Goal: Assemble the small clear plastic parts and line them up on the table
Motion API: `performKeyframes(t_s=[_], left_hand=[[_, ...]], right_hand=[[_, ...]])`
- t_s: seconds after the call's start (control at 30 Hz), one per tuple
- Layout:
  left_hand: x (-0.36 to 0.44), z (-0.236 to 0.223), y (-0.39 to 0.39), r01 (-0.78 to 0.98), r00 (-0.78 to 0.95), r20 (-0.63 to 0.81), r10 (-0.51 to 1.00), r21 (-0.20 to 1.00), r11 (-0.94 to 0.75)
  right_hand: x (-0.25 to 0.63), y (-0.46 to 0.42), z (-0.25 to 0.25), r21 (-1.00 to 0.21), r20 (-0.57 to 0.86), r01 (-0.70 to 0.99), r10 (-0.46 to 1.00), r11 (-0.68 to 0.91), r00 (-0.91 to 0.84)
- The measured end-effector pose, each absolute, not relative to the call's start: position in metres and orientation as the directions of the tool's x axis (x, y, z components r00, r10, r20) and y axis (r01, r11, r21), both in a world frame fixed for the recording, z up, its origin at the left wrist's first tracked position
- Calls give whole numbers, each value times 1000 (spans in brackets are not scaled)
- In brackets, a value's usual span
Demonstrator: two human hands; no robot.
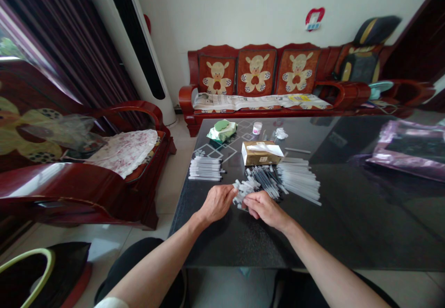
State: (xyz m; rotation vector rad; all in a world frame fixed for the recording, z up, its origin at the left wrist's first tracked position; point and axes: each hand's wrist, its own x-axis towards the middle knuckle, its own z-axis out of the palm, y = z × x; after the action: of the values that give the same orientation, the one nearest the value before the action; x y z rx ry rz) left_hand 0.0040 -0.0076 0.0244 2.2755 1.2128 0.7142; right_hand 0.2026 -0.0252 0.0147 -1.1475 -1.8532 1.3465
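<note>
Nearest me, at floor level, a yellow-green hoop handle [51, 266] is arching over a dark container, and the person's dark-clothed knees are showing below the edge of the black table [347, 224]. Both bare forearms are reaching over it. The left hand [219, 201] is resting at the left side of a loose heap of small whitish pieces [247, 186], its fingers bunching together at the tips; I cannot tell whether they are gripping a piece. The right hand [266, 208] is curling its fingers at the heap's near right side, thumb and forefinger almost meeting, and again I cannot tell what, if anything, they are pinching.

Just beyond the heap, thin black rods [266, 178] are lying in a jumble, with translucent tubes [299, 178] fanning out to their right. Off to the left, white sticks [205, 169] are lying in a neat row. Behind the rods a gold tissue box [253, 157] is sitting, and farther back a green wipes packet [222, 134], a small cup [257, 128] and a crumpled white wad [281, 133] are standing about. Across the room, newspaper [250, 101] is covering the seat of a red wooden sofa [186, 101].
</note>
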Motion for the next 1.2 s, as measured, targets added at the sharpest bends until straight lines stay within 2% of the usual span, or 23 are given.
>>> performKeyframes(t_s=[0.13,0.2,0.27,0.37,0.47,0.6,0.7,0.87,1.03,1.13,1.2], left_hand=[[4,24,-5,602,470,168,866,656,-455],[3,21,-3,585,465,154,872,685,-433],[3,18,-3,553,472,124,873,729,-403],[2,15,-4,489,496,113,861,783,-384],[1,18,-7,448,534,185,825,765,-462],[0,25,-8,400,611,232,757,735,-548],[-1,28,-9,378,643,257,721,713,-591],[-2,33,-11,424,643,224,733,693,-584],[-3,36,-9,481,605,128,786,728,-489],[-2,37,-8,489,561,86,824,769,-413],[-2,36,-8,487,536,49,843,798,-356]], right_hand=[[201,-27,17,-742,155,552,898,382,-413],[202,-27,18,-661,207,617,894,427,-397],[203,-27,17,-677,187,610,898,412,-399],[206,-24,12,-825,47,489,898,282,-438],[208,-23,8,-945,-134,325,876,28,-464],[208,-24,13,-943,-328,138,764,-304,-556],[209,-26,19,-928,-333,85,706,-362,-625],[208,-26,17,-971,-223,68,764,-230,-606],[204,-26,18,-980,-33,182,835,81,-549],[201,-28,20,-879,64,386,873,278,-483],[200,-29,20,-736,162,538,879,410,-448]])
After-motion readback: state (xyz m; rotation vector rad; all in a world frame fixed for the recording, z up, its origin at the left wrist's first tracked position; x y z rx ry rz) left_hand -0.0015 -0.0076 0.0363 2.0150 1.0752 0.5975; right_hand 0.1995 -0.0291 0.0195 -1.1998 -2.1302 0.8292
